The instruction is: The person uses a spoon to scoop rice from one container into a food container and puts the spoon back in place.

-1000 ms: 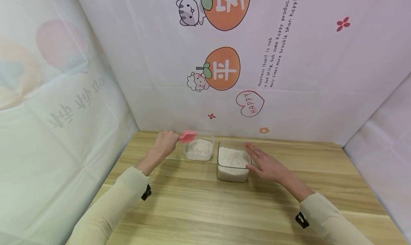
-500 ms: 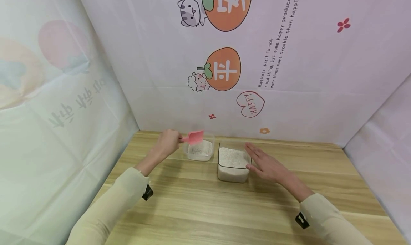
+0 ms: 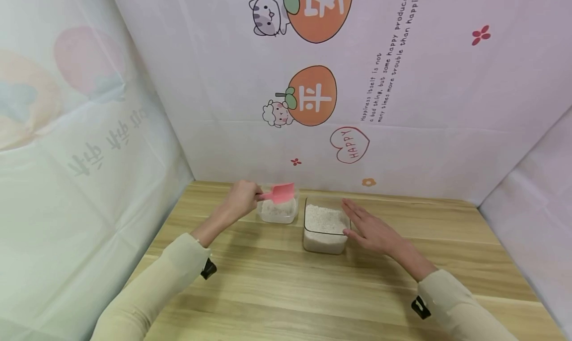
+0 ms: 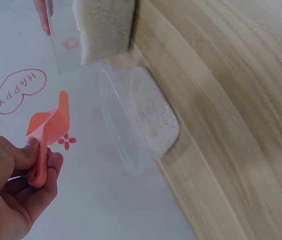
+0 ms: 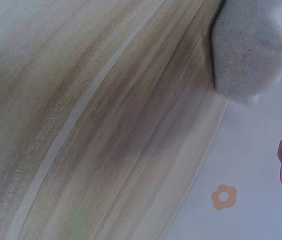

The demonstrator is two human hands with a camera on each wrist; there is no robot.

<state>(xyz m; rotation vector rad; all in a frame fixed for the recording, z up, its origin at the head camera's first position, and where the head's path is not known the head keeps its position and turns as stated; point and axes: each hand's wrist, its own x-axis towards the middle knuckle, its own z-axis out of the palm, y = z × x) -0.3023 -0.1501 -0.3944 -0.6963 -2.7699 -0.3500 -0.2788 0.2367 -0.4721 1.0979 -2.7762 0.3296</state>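
Note:
My left hand (image 3: 243, 198) grips a pink scoop (image 3: 283, 193) by its handle, thumb on top, as the left wrist view shows. The scoop's blade hangs above a small clear tub (image 4: 118, 130) that holds white rice-like grains (image 4: 153, 117). To the right of the tub stands a larger clear square container (image 3: 324, 249) with a dark rim, filled well up with the same white grains (image 3: 325, 219). My right hand (image 3: 373, 231) rests against that container's right side with its fingers straight. Only part of this hand shows in the right wrist view.
A wooden table (image 3: 277, 291) carries both containers near its back edge. Behind them rises a white printed sheet (image 3: 415, 157), and another sheet (image 3: 89, 207) hangs at the left. Bare wood extends in front of the containers and to the right.
The left hand has moved to the right with the scoop, carrying the blade from the small tub's left rim to over its right part. The right hand stays at the larger container.

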